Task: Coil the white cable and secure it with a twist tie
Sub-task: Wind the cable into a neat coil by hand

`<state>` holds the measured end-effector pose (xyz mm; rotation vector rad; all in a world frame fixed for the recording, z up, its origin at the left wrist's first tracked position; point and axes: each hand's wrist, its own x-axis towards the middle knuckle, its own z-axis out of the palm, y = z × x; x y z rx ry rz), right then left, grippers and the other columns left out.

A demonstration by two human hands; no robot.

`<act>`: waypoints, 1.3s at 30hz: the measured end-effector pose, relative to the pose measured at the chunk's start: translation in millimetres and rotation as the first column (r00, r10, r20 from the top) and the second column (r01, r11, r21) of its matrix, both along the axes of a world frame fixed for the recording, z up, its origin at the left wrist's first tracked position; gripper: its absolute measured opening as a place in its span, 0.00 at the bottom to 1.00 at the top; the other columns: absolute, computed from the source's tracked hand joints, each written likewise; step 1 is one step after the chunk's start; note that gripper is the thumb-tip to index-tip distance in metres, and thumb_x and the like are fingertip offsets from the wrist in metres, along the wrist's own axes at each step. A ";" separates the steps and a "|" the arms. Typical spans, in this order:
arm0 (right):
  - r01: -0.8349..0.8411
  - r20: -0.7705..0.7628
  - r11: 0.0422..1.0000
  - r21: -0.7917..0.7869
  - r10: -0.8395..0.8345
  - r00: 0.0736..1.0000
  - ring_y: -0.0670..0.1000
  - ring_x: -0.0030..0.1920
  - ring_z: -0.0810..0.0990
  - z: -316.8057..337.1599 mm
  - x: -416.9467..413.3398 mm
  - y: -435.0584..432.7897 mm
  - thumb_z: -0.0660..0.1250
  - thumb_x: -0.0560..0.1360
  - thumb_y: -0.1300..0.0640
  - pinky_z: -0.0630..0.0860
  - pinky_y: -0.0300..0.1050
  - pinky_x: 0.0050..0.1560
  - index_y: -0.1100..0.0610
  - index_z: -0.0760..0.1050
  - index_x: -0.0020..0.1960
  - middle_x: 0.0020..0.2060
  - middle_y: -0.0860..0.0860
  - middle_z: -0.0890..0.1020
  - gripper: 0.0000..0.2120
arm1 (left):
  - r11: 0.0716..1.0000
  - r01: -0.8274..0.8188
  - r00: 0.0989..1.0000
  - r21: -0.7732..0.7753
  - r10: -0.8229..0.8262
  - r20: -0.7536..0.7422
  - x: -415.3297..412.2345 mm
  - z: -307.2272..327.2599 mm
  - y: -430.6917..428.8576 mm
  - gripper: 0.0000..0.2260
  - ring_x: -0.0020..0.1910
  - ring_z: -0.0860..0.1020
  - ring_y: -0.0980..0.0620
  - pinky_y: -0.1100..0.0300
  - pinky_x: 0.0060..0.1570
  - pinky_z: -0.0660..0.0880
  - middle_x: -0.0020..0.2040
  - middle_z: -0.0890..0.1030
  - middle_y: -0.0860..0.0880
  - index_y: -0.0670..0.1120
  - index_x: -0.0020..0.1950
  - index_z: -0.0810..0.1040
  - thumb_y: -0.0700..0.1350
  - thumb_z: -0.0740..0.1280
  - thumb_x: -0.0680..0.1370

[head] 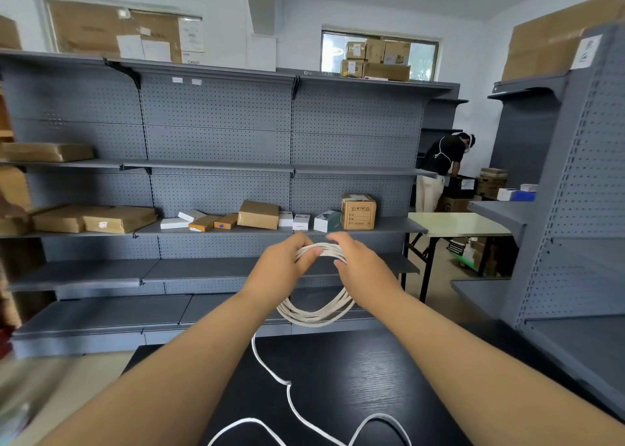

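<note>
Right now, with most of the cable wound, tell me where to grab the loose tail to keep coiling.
Take the loose tail just below the coil, from above. There it hangs as one free strand over the black table. Farther along it lies in bends on the tabletop. The left hand and right hand hold the coil's top.

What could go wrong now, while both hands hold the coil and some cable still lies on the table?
1. The left hand and right hand grip only the top of the white cable coil; the hanging loops may slip apart.
2. The loose tail on the black table has a kink and bends, so it might tangle.
3. No twist tie is visible, so freeing a hand could loosen the coil.
</note>
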<state>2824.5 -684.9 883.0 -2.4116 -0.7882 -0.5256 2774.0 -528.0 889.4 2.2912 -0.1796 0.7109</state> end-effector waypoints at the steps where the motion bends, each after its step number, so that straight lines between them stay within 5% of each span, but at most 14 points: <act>1: -0.018 -0.017 1.000 -0.022 0.017 1.000 0.57 0.51 0.75 0.6 -0.2 -0.1 0.58 0.78 0.58 0.74 0.53 0.49 0.44 0.62 0.62 0.55 0.54 0.75 0.16 | 1.000 0.004 1.000 0.013 -0.004 0.004 0.1 -1.2 0.1 0.09 0.30 0.68 0.56 0.68 0.30 0.65 0.30 0.72 0.53 0.49 0.46 0.73 0.54 0.61 0.79; 7: -0.030 -0.045 0.999 -0.045 0.028 0.999 0.54 0.46 0.73 0.7 -3.3 -1.7 0.55 0.80 0.56 0.72 0.51 0.45 0.50 0.65 0.60 0.51 0.53 0.73 0.09 | 0.980 0.032 0.999 -0.196 -0.032 0.005 -0.3 -9.6 -1.5 0.09 0.24 0.68 0.61 0.70 0.25 0.64 0.26 0.70 0.56 0.52 0.39 0.73 0.54 0.65 0.76; 10: -0.003 -0.047 1.000 -0.002 0.003 0.999 0.54 0.45 0.73 1.2 -8.4 -0.2 0.54 0.81 0.56 0.71 0.51 0.45 0.51 0.65 0.60 0.49 0.53 0.72 0.09 | 0.893 0.051 0.996 -0.446 -0.080 -0.045 -3.3 -13.8 -4.3 0.13 0.20 0.66 0.60 0.70 0.21 0.65 0.25 0.69 0.53 0.45 0.40 0.75 0.55 0.67 0.75; 15: 0.066 -0.107 0.992 0.106 -0.055 0.993 0.57 0.43 0.75 1.3 -12.4 -1.1 0.54 0.81 0.58 0.75 0.53 0.46 0.55 0.66 0.59 0.49 0.56 0.75 0.09 | 0.788 0.020 0.988 -0.615 -0.109 -0.107 -8.1 -17.3 -6.1 0.17 0.21 0.69 0.55 0.67 0.24 0.69 0.25 0.69 0.53 0.42 0.43 0.75 0.57 0.63 0.77; 18: 0.089 -0.195 0.982 0.166 -0.056 0.979 0.58 0.42 0.77 -0.2 -13.6 -0.4 0.54 0.81 0.57 0.76 0.51 0.44 0.53 0.66 0.57 0.46 0.55 0.75 0.06 | 0.709 0.032 0.992 -0.704 -0.107 -0.063 -8.0 -17.6 -11.1 0.18 0.21 0.65 0.55 0.62 0.23 0.69 0.25 0.66 0.55 0.46 0.35 0.68 0.57 0.59 0.79; 24: 0.007 -0.214 0.981 0.193 0.035 0.976 0.56 0.42 0.80 4.2 -20.1 3.1 0.59 0.79 0.54 0.78 0.52 0.47 0.51 0.65 0.59 0.45 0.52 0.77 0.10 | 0.836 -0.030 0.998 -0.547 0.060 0.036 -7.6 -21.9 -9.3 0.13 0.26 0.65 0.56 0.59 0.30 0.64 0.25 0.67 0.57 0.52 0.38 0.71 0.57 0.59 0.78; 29: -0.069 -0.121 0.985 0.156 0.088 0.989 0.50 0.40 0.74 7.5 -23.1 5.1 0.59 0.79 0.53 0.78 0.53 0.46 0.51 0.66 0.63 0.47 0.47 0.74 0.13 | 0.931 -0.045 0.990 -0.363 0.090 0.107 -6.3 -20.9 -6.5 0.11 0.34 0.71 0.60 0.73 0.33 0.66 0.34 0.75 0.52 0.50 0.45 0.74 0.54 0.58 0.79; 34: -0.057 -0.127 0.980 0.193 0.083 0.988 0.51 0.47 0.74 6.4 -21.9 6.5 0.58 0.80 0.53 0.79 0.57 0.47 0.52 0.67 0.62 0.49 0.47 0.72 0.12 | 0.917 -0.045 0.991 -0.397 0.090 0.095 -7.2 -19.7 -6.7 0.13 0.32 0.70 0.59 0.69 0.33 0.66 0.33 0.73 0.54 0.48 0.45 0.75 0.55 0.59 0.79; 36: -0.047 -0.112 0.974 0.219 0.073 0.991 0.51 0.48 0.74 5.0 -21.6 7.6 0.58 0.80 0.53 0.79 0.58 0.46 0.52 0.68 0.61 0.49 0.48 0.73 0.10 | 0.863 -0.024 0.997 -0.504 0.060 0.056 -7.6 -19.4 -8.7 0.13 0.30 0.69 0.56 0.62 0.32 0.67 0.32 0.71 0.54 0.48 0.42 0.75 0.56 0.60 0.78; 39: -0.017 -0.078 0.961 0.277 0.040 0.996 0.53 0.48 0.74 2.1 -20.5 8.7 0.58 0.80 0.54 0.79 0.59 0.44 0.52 0.69 0.59 0.49 0.50 0.73 0.09 | 0.752 -0.011 1.000 -0.659 -0.001 -0.018 -10.5 -20.6 -11.8 0.16 0.22 0.68 0.55 0.64 0.26 0.66 0.29 0.70 0.52 0.46 0.41 0.76 0.57 0.61 0.78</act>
